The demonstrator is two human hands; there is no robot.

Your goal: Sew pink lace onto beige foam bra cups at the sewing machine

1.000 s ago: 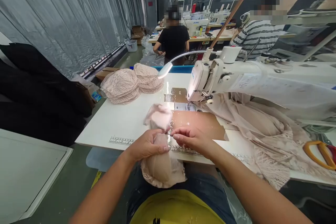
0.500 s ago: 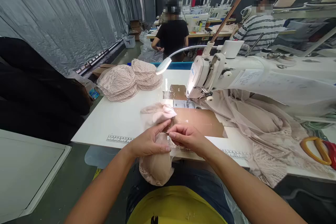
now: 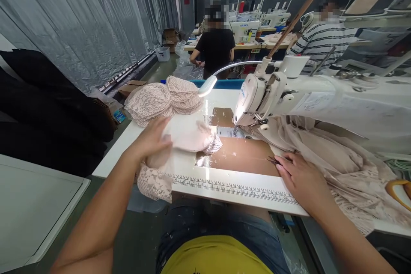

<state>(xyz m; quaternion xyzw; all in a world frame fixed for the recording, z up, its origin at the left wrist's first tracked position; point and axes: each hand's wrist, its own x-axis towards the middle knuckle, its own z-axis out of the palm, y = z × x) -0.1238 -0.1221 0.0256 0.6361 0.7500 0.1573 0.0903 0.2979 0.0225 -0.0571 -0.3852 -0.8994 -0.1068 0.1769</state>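
Note:
My left hand [image 3: 154, 141], blurred by motion, is closed on a pair of beige lace bra cups at the table's left. One pale cup [image 3: 188, 135] stretches right from the fingers, with its lace end on the brown plate. The lace of the other cup [image 3: 154, 183] hangs over the front edge. My right hand [image 3: 300, 182] rests low at the table's right, beside the heap of beige mesh and lace [image 3: 334, 154]. Small dark thread snips [image 3: 273, 161] stick out from its fingers, points to the left; their handle is hidden under the hand.
A white sewing machine [image 3: 257, 94] with a lit lamp [image 3: 208, 86] stands over the table. Stacked lace cups [image 3: 149, 102] lie at the back left. A printed ruler [image 3: 224, 186] runs along the front edge. Orange-handled scissors [image 3: 398, 192] lie far right. Two people sit beyond.
My hands have moved apart. The left has carried the bra cups leftward and up from the front edge; the right has moved right to the mesh heap with the snips.

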